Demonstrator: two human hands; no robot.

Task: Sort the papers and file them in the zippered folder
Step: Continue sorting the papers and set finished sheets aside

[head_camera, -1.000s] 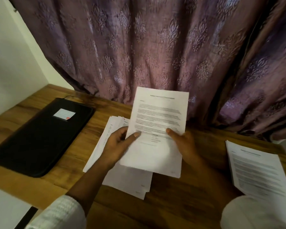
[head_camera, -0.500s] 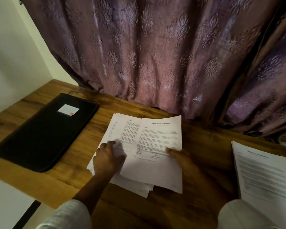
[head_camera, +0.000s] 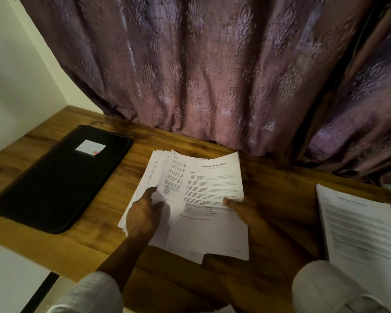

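At left on the wooden desk (head_camera: 280, 188), one black zippered folder (head_camera: 54, 179) — flat, closed, white label (head_camera: 90, 146) on its cover, contents hidden. In the middle, a fanned loose stack (head_camera: 158, 175), well apart from a second pile (head_camera: 359, 222) at far right. Laid on the loose stack, the left hand (head_camera: 142, 213), fingers fairly straight, tips perhaps under the top sheet (head_camera: 212, 195). Pinching that sheet's right edge, the right hand (head_camera: 242, 208), thumb on top — two piles in all.

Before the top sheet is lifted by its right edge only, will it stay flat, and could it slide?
Probably floppy: the top sheet is thin paper, curved at its far edge, so it should droop from the right hand. Likely very light. It may slide, since the fanned pile beneath lies loose.
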